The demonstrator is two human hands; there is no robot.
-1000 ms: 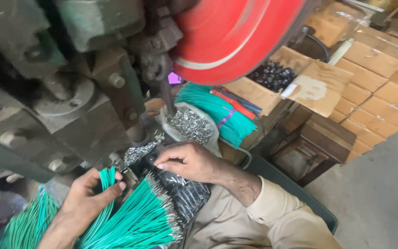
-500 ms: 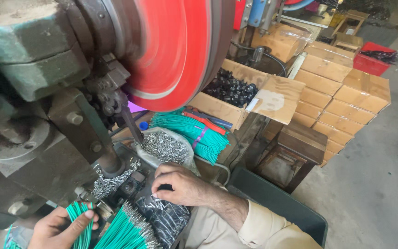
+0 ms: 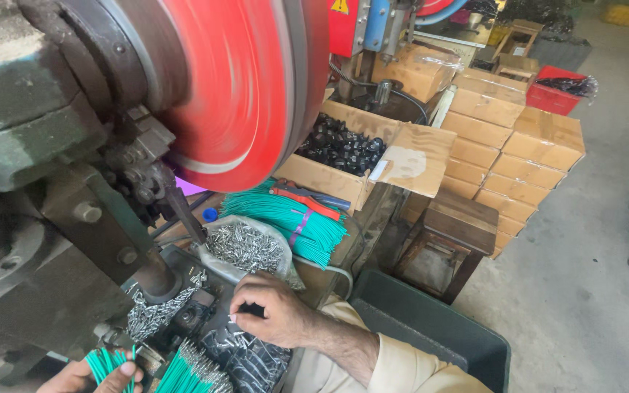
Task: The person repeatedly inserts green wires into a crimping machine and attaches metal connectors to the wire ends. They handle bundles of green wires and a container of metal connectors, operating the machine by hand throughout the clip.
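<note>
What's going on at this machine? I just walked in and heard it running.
A person sits at a heavy press whose red flywheel is blurred with spin. The left hand holds a few green wires near the tooling, with a larger bundle beside it. The right hand rests on a bag of small metal terminals, fingers pinched together. Another bag of terminals and more tied green wires lie behind.

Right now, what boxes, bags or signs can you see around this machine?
Open brown cardboard box of black parts: right of red wheel.
Stacked sealed brown cartons: far right, on floor.
Clear plastic bag of silvery metal bits: under wheel.
Yellow triangular warning sign: top, on red panel.
</note>
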